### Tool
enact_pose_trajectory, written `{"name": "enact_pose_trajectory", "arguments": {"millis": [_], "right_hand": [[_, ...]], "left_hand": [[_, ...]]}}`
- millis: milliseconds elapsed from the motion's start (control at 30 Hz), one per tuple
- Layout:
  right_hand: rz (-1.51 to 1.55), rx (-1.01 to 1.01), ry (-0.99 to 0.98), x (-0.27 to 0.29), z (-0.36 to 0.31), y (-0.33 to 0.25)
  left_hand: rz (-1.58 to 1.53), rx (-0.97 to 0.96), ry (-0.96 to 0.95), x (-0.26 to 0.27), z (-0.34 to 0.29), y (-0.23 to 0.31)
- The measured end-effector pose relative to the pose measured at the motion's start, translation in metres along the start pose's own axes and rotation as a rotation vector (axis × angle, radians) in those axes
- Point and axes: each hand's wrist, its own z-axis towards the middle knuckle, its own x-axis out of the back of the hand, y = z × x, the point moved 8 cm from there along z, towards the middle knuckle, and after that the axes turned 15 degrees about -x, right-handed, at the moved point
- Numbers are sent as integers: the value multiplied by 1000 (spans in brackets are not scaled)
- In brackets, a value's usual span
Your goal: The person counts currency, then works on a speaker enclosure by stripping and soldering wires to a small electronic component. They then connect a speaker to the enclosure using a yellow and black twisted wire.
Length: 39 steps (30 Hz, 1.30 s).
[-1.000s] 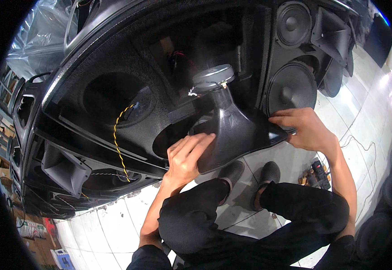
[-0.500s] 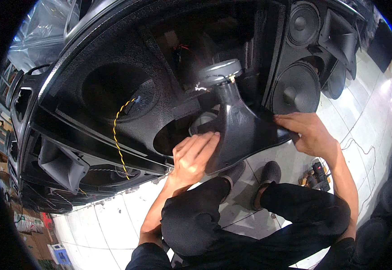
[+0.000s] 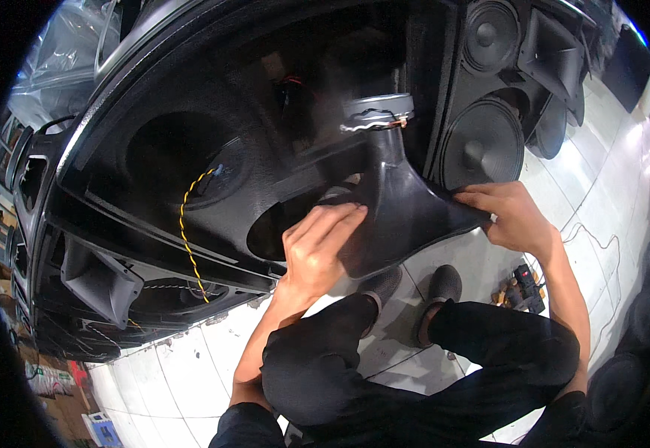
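Observation:
Between my hands I hold a black speaker horn (image 3: pixel 407 216), its wide flared end toward me. A round grey driver (image 3: pixel 378 109) with short wires sits on its narrow neck, on the far side. My left hand (image 3: pixel 319 245) grips the flare's left edge, fingers on top. My right hand (image 3: pixel 510 216) is closed on the right corner, thumb side out of sight. Just beyond lies a large black speaker cabinet (image 3: pixel 265 187) with a round opening and a rectangular recess. A yellow-and-black twisted wire (image 3: pixel 184 224) comes out of the round opening.
More cabinets line the left, one with a grey horn (image 3: pixel 99 282). At the far right stands another cabinet with a large speaker cone (image 3: pixel 481 143). A dark power tool (image 3: pixel 525 290) lies on the white tiled floor (image 3: pixel 183 373). Clear plastic wrap (image 3: pixel 63 67) is at upper left.
The horn has turned slightly, and its driver end has shifted a little to the right, showing more of the wires. Both hands keep their hold.

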Motion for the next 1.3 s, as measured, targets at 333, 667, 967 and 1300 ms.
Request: {"name": "enact_pose_trajectory", "arguments": {"millis": [333,667,967,1300], "right_hand": [[-120,85,84,-2,-2,-14],[-145,52,57,-8,0,-11],[-77,-18,379,46,0,-14],[92,165,522,40,66,-62]], "left_hand": [[23,132,-33,-2,-21,-16],[-24,265,-109,0,-30,-24],[-28,284,-201,52,12,-15],[58,-91,-106,6,105,-39]]}}
